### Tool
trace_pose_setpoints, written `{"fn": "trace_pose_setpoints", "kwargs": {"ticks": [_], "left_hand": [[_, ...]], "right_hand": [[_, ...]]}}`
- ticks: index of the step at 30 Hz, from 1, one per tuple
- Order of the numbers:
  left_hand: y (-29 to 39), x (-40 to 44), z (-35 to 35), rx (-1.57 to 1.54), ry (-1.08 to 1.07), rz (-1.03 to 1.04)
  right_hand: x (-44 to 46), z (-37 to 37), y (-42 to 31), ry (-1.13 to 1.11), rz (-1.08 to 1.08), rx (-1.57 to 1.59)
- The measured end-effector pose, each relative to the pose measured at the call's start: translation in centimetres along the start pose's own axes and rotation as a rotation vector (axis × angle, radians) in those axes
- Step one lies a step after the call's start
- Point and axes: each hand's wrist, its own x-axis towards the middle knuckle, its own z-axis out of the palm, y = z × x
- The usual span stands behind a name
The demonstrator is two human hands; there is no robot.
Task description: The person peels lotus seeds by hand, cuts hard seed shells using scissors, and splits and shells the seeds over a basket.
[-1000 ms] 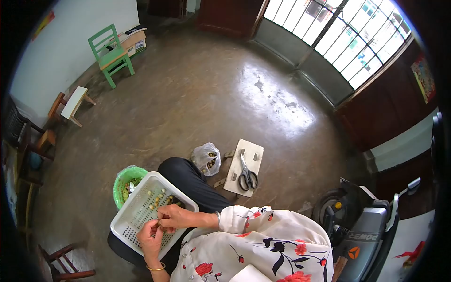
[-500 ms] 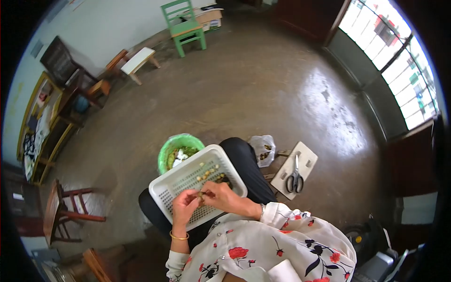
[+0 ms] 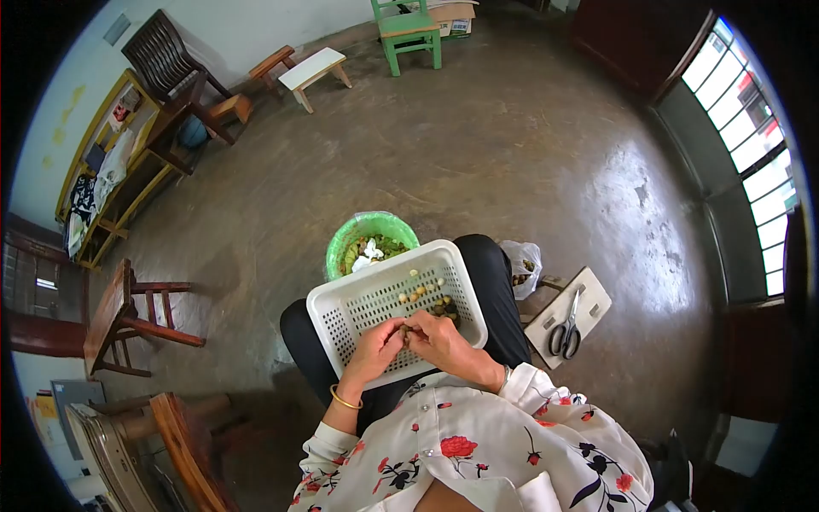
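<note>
A white perforated plastic basket [image 3: 337, 300] rests tilted across my lap. My left hand [image 3: 380, 348] and my right hand [image 3: 443, 343] meet over its near side. Their fingertips pinch one small brownish-green seed or nut [image 3: 406, 332] between them, mostly covered by the fingers. Behind my right hand, inside the basket, lie several dark unpeeled ones [image 3: 445, 307]. Several pale cream peeled kernels [image 3: 415, 294] are scattered a little farther in. Beyond the basket's far rim stands a green bucket [image 3: 343, 236], lined with thin plastic and holding green and brown scraps and a crumpled white piece.
Right of my knee, a clear plastic bag [image 3: 522, 260] holds more brown pieces. A low wooden stool [image 3: 591, 294] beside it carries black-handled scissors [image 3: 565, 334]. Wooden chair [image 3: 128, 320] at left; green chair [image 3: 408, 34], white-topped stool [image 3: 313, 70] and bench [image 3: 141, 154] along the wall.
The camera view has shifted, so the room's things sit elsewhere in the picture. Both hands stay together over the basket, fingers still pinching the small piece.
</note>
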Motion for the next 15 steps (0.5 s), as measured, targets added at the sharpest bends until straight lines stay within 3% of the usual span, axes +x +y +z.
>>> {"fn": "trace_pose_setpoints", "kwargs": {"ticks": [4, 6, 15], "left_hand": [[-0.8, 0.4, 0.6, 0.061, -0.027, -0.129], [-1.2, 0.5, 1.6, 0.162, 0.141, 0.114], [-0.7, 0.5, 2.0, 0.247, 0.186, 0.161]], "right_hand": [[0.0, -0.3, 0.0, -0.007, 0.022, -0.024], [0.1, -0.1, 0.6, -0.005, 0.019, -0.052], [0.3, -0.1, 0.8, 0.022, 0.001, -0.056]]}}
